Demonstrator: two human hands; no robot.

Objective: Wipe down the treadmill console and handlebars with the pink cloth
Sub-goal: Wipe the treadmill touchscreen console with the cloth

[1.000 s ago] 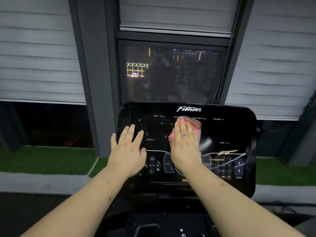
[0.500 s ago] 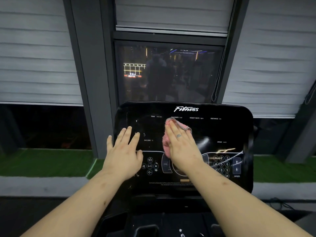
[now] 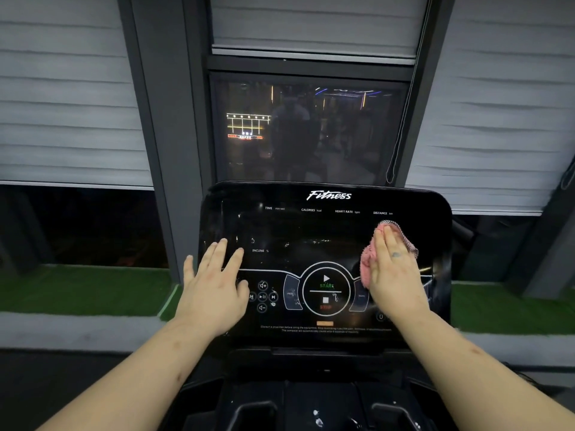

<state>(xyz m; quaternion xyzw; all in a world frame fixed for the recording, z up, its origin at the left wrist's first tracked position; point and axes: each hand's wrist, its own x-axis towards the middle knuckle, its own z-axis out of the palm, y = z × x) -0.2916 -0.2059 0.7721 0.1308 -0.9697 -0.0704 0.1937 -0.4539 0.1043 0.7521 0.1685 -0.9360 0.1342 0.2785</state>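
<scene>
Wiping console [image 3: 326, 231] step: my right hand [image 3: 393, 272] flat, fingers straight, presses pink cloth [image 3: 367, 262] right of START button [image 3: 326, 281]. Left hand [image 3: 214, 287] open, steadies left edge. Next, probably: far right strip (handlebars not visible).

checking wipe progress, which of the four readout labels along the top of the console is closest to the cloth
DISTANCE, the rightmost label, sits just above the pink cloth under the right hand. TIME, CALORIES and HEART RATE lie farther left.
</scene>
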